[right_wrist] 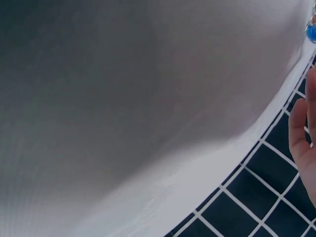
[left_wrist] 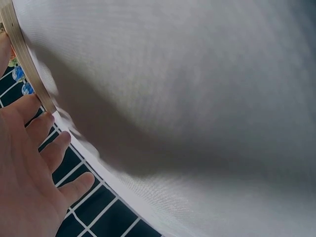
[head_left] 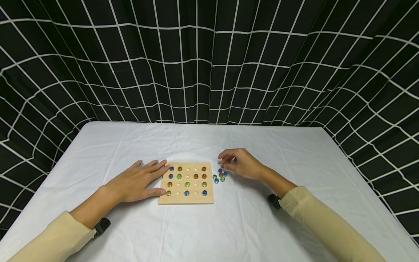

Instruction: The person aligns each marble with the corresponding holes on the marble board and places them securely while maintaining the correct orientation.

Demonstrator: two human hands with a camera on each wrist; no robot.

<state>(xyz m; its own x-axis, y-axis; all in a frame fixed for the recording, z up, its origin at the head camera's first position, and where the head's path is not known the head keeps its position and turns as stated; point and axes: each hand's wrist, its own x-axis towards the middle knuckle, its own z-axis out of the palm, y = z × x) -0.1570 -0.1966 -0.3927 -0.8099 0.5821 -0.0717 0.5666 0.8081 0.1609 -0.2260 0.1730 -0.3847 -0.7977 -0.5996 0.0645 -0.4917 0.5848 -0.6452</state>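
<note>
1. board (head_left: 191, 200): wooden, flat on the white cloth (head_left: 196, 233), near the middle; blue, green, yellow and brown marbles sit in some hollows, other hollows bare.
2. left hand (head_left: 135, 183): wide open, fingers straight and spread, gripping nothing; thumb and fingertips touch the board's left edge.
3. right hand (head_left: 243, 163): partly closed, beyond the board's right edge; thumb and fingers pinch a brown marble (head_left: 222, 165).
4. loose marbles (head_left: 225, 174): blue, green and orange, clustered between right hand and board.
5. curtain (head_left: 224, 47): black, white-gridded, behind the cloth.
</note>
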